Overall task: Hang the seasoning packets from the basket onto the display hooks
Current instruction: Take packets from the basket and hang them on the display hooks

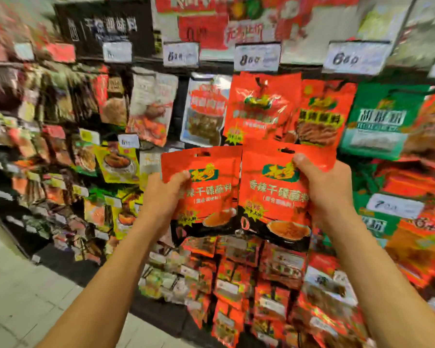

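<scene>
Seasoning packets: our left hand (166, 189) grasps one (206, 192), right hand (322, 182) another (274, 194), raised just below matching hung packet (259, 106). Risk, we judge: slot misses unseen hook, packet drops.

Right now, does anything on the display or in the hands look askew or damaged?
Nothing clearly damaged. The hanging red packet tilts slightly. The left hand and right hand each hold red packets, not yet hung. Blur hides finer detail.
</scene>
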Action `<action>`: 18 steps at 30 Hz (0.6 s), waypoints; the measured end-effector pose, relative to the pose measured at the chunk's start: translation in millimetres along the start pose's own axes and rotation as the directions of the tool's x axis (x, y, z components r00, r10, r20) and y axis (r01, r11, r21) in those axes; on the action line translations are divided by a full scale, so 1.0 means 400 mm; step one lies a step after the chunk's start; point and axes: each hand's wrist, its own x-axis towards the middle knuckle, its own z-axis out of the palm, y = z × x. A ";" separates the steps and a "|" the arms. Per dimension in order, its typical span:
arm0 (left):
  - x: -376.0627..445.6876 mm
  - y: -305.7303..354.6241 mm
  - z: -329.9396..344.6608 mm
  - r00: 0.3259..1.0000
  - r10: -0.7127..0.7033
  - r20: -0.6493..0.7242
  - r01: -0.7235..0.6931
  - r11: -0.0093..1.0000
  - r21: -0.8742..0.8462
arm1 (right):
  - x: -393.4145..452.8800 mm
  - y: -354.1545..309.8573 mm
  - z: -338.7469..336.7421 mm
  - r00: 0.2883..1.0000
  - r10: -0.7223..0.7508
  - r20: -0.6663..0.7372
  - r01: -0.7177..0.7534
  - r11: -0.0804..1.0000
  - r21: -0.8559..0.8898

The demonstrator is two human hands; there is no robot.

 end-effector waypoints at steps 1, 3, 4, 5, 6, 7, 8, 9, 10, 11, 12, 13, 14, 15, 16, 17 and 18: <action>0.016 0.021 0.003 1.000 0.018 0.010 -0.018 1.000 -0.006 | 0.015 -0.023 0.009 0.999 -0.046 -0.002 0.046 0.999 -0.027; 0.052 0.055 0.004 0.997 0.067 0.046 -0.067 0.998 -0.003 | 0.044 -0.063 0.026 0.992 -0.126 -0.004 0.126 0.990 -0.065; 0.071 0.072 0.003 0.993 0.097 0.060 -0.098 0.995 0.012 | 0.059 -0.080 0.034 0.988 -0.151 -0.015 0.149 0.986 -0.080; 0.092 0.090 0.001 0.989 0.131 0.074 -0.133 0.991 0.027 | 0.076 -0.094 0.045 0.985 -0.167 -0.034 0.163 0.982 -0.099; 0.112 0.105 0.000 0.981 0.169 0.092 -0.173 0.984 0.038 | 0.091 -0.107 0.056 0.982 -0.180 -0.054 0.172 0.977 -0.126; 0.130 0.118 -0.001 0.973 0.201 0.111 -0.207 0.977 0.043 | 0.107 -0.116 0.071 0.979 -0.193 -0.070 0.181 0.971 -0.154; 0.147 0.129 -0.001 0.965 0.227 0.134 -0.234 0.971 0.042 | 0.122 -0.127 0.090 0.975 -0.206 -0.077 0.190 0.966 -0.174; 0.165 0.139 0.000 0.957 0.245 0.157 -0.253 0.967 0.034 | 0.137 -0.135 0.111 0.973 -0.215 -0.082 0.197 0.963 -0.184; 0.181 0.148 0.004 0.950 0.255 0.179 -0.264 0.964 0.029 | 0.152 -0.141 0.135 0.972 -0.220 -0.087 0.201 0.962 -0.185; 0.193 0.155 0.009 0.944 0.256 0.206 -0.268 0.963 0.034 | 0.164 -0.144 0.160 0.971 -0.221 -0.091 0.203 0.963 -0.177; 0.205 0.161 0.017 0.938 0.259 0.232 -0.278 0.959 0.054 | 0.175 -0.145 0.186 0.972 -0.216 -0.093 0.198 0.965 -0.172; 0.214 0.164 0.028 0.930 0.260 0.260 -0.288 0.955 0.076 | 0.187 -0.145 0.209 0.975 -0.200 -0.098 0.181 0.968 -0.175; 0.223 0.165 0.041 0.922 0.258 0.289 -0.293 0.952 0.085 | 0.198 -0.145 0.228 0.978 -0.181 -0.107 0.159 0.969 -0.186; 0.231 0.165 0.056 0.916 0.250 0.314 -0.288 0.954 0.083 | 0.208 -0.146 0.244 0.979 -0.162 -0.120 0.136 0.971 -0.198; 0.238 0.164 0.070 0.912 0.240 0.332 -0.281 0.956 0.080 | 0.217 -0.148 0.256 0.980 -0.144 -0.140 0.115 0.973 -0.198; 0.245 0.165 0.085 0.912 0.231 0.338 -0.272 0.959 0.079 | 0.224 -0.151 0.264 0.979 -0.126 -0.161 0.094 0.977 -0.191; 0.252 0.167 0.097 0.913 0.221 0.344 -0.262 0.962 0.078 | 0.230 -0.152 0.268 0.978 -0.107 -0.179 0.074 0.980 -0.186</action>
